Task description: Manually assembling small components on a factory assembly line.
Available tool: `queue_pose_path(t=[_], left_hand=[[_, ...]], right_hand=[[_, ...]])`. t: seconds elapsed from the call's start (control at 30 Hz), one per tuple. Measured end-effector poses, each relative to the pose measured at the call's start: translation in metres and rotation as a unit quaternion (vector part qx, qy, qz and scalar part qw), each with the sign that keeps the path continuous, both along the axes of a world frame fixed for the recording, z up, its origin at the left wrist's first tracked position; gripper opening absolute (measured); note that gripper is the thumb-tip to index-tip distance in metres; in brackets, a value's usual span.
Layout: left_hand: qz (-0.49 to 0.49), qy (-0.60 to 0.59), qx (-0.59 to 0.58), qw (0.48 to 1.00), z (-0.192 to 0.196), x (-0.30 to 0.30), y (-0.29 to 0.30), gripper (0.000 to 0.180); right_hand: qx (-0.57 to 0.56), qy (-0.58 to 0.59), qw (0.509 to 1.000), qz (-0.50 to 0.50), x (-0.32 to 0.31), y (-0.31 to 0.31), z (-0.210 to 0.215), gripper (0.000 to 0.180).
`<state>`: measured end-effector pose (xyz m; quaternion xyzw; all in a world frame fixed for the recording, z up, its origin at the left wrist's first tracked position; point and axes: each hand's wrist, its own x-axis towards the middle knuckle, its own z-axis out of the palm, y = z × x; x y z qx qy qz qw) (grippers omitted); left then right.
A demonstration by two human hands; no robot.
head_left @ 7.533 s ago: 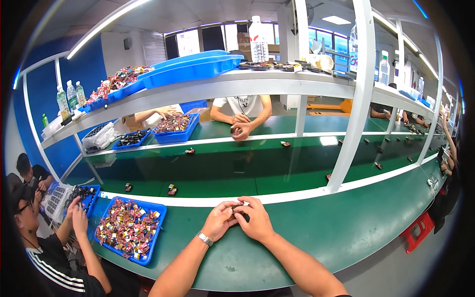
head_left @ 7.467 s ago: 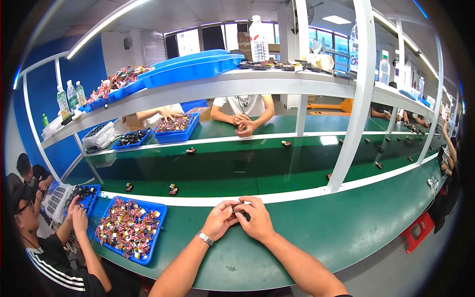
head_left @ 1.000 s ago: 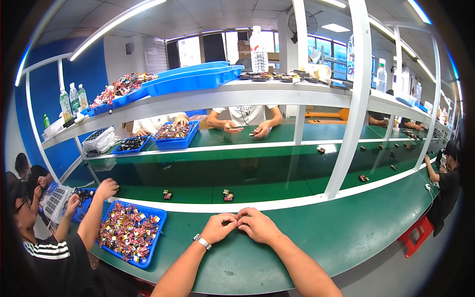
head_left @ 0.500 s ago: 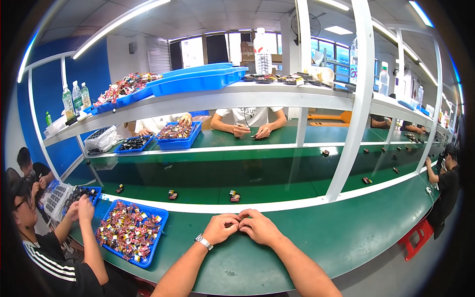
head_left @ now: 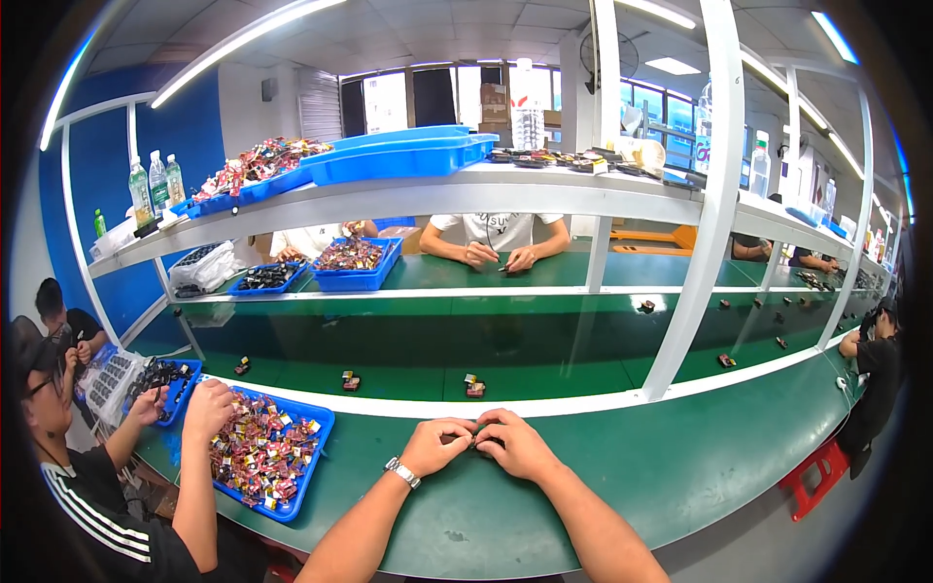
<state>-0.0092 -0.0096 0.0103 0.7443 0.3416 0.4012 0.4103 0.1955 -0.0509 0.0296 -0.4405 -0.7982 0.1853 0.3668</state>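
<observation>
My left hand [head_left: 439,448], with a metal-banded watch [head_left: 400,473] on its wrist, is closed in a pinch above the green bench [head_left: 622,457]. Fingertips of my right hand [head_left: 517,449] meet it, also closed. Between them shows a sliver of a small dark piece [head_left: 473,442]; the fingers cover most of it, so its kind cannot be made out. To the left of my forearm lies a blue tray [head_left: 309,466] heaped with small red circuit boards [head_left: 260,447] bearing yellow and white bits.
A white rail [head_left: 544,404] and post [head_left: 688,243] separate the bench from a green conveyor [head_left: 408,330] carrying scattered small boards [head_left: 474,387]. A co-worker [head_left: 107,486] sits close on the left, one hand over the tray's far corner. Overhead runs a shelf [head_left: 428,197] with blue trays and bottles.
My hands stay pinched together, and a bit of the dark piece now shows between them. The left co-worker's hands have parted, one coming to the tray's corner. The view has shifted slightly.
</observation>
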Motion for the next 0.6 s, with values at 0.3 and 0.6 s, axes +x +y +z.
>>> queue_pose_path(t=[0.3, 0.6], left_hand=[[0.016, -0.089, -0.104, 0.99, -0.013, -0.002, 0.002, 0.013], [0.025, 0.077, 0.002, 0.997, 0.0, -0.008, 0.003, 0.011]], right_hand=[[-0.077, 0.061, 0.995, 0.032, 0.01, 0.002, -0.008, 0.012], [-0.153, 0.17, 0.973, 0.034, 0.032, 0.021, -0.016, 0.009]])
